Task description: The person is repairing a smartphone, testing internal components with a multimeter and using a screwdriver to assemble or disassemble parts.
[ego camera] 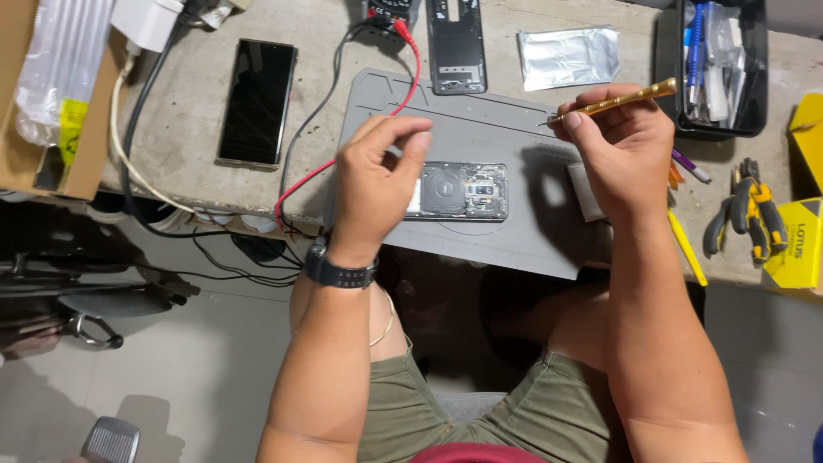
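Observation:
An opened phone [463, 190] lies back-up on a grey work mat [480, 129], its coil and circuit parts exposed. My left hand [375, 184] hovers over the phone's left end, thumb and forefinger pinched together; whether something tiny sits between them I cannot tell. My right hand [619, 147] is raised to the right of the phone and holds a slim gold-coloured screwdriver [619, 101], tip pointing left, clear of the phone.
A black phone [257, 101] lies screen-up at the left. Red and black probe leads [377, 86] cross the mat. A phone back frame [457, 45], a silver foil bag [568, 57], a black tool tray [716, 64] and yellow-handled pliers [753, 216] surround the mat.

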